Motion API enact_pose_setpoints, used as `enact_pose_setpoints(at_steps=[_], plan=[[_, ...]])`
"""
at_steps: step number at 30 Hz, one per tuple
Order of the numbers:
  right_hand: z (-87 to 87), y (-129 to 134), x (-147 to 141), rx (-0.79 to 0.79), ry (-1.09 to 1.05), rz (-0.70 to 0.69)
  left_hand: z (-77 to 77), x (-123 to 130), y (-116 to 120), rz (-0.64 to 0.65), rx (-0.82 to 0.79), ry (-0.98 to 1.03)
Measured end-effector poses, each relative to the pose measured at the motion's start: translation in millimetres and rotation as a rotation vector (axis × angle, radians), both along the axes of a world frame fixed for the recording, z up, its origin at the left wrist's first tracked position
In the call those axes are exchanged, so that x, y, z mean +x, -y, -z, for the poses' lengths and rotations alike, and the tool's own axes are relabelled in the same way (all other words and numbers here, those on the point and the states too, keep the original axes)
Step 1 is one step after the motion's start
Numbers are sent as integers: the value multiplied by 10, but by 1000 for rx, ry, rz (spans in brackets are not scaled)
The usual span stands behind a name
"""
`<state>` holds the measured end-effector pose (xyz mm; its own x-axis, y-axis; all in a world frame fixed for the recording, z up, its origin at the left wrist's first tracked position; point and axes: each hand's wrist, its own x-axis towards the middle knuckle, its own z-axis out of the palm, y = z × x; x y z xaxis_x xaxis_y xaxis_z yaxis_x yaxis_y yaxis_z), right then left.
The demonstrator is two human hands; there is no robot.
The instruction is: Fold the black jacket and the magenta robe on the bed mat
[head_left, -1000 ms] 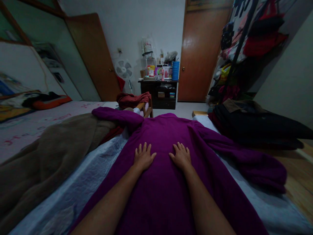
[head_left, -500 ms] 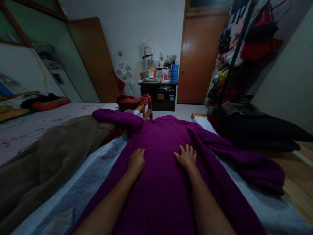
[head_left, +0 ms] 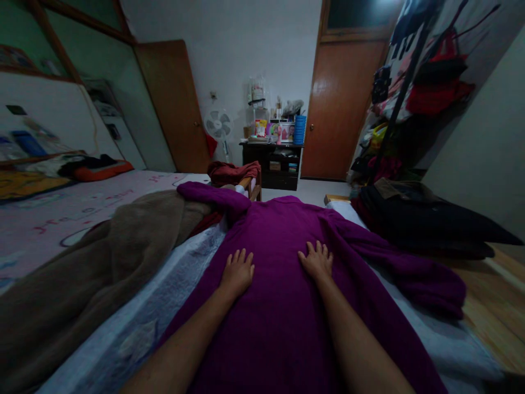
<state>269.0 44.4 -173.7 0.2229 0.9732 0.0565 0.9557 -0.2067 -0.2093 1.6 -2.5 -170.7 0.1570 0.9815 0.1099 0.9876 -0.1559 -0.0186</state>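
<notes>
A long purple coat point(head_left: 279, 306) lies spread out flat in front of me, its collar at the far end and its sleeves stretched to both sides. My left hand point(head_left: 238, 272) rests palm down on its left half, fingers spread. On the right half my right hand point(head_left: 317, 259) also lies flat with the fingers apart. Neither hand grips the cloth. The left sleeve point(head_left: 213, 198) reaches over a brown blanket point(head_left: 135, 235); the right sleeve point(head_left: 426, 284) hangs toward a wooden surface.
Dark folded clothes point(head_left: 426, 219) are stacked at the right. A pink patterned bed point(head_left: 102, 200) lies on the left. Farther back stand a reddish cloth point(head_left: 233, 172) on a chair, a white fan point(head_left: 219, 126), a black cabinet point(head_left: 268, 178) and a wooden door point(head_left: 342, 109).
My left hand's fingers have gone from bunched to spread flat on the coat. The right hand stays flat. The view has shifted slightly left and upward.
</notes>
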Motion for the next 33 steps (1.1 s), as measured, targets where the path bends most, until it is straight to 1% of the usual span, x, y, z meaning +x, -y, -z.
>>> enact_pose_setpoints(at_steps=[2, 5, 7, 9, 12, 14, 16, 18, 19, 21, 24, 26, 27, 29, 31, 33], plan=[[-35, 12, 2, -32, 3, -20, -5, 68, 117, 54, -10, 25], [-64, 97, -13, -76, 16, -73, 30, 141, 308, 99, -53, 90], [-62, 221, -52, -78, 29, -125, 61, 158, 410, 115, -61, 121], [-57, 396, -122, -46, 40, -187, 79, 160, 476, 120, -51, 135], [-73, 704, -273, 10, 24, -286, 69, 174, 517, 113, -28, 133], [-100, 899, -387, 31, -6, -391, 42, 193, 519, 106, -14, 125], [-128, 1060, -486, 36, -37, -519, 7, 196, 507, 101, -18, 111], [-146, 1178, -536, 22, -54, -587, -33, 150, 476, 92, -42, 91], [-150, 1222, -533, 6, -55, -584, -53, 102, 453, 75, -59, 81], [-151, 1290, -470, -30, -47, -532, -92, -39, 398, 18, -99, 65], [-144, 1372, -277, -52, -17, -427, -145, -276, 326, -52, -138, 64], [-144, 1428, -153, -50, 1, -367, -174, -358, 316, -72, -128, 55], [-148, 1457, -111, -53, 8, -337, -185, -355, 329, -73, -111, 48], [-159, 1517, -78, -69, 15, -287, -188, -254, 390, -32, -59, 54], [-169, 1579, -108, -64, 7, -285, -160, -52, 493, 77, -17, 103], [-167, 1647, -171, -24, -20, -345, -106, 183, 615, 211, -32, 180]])
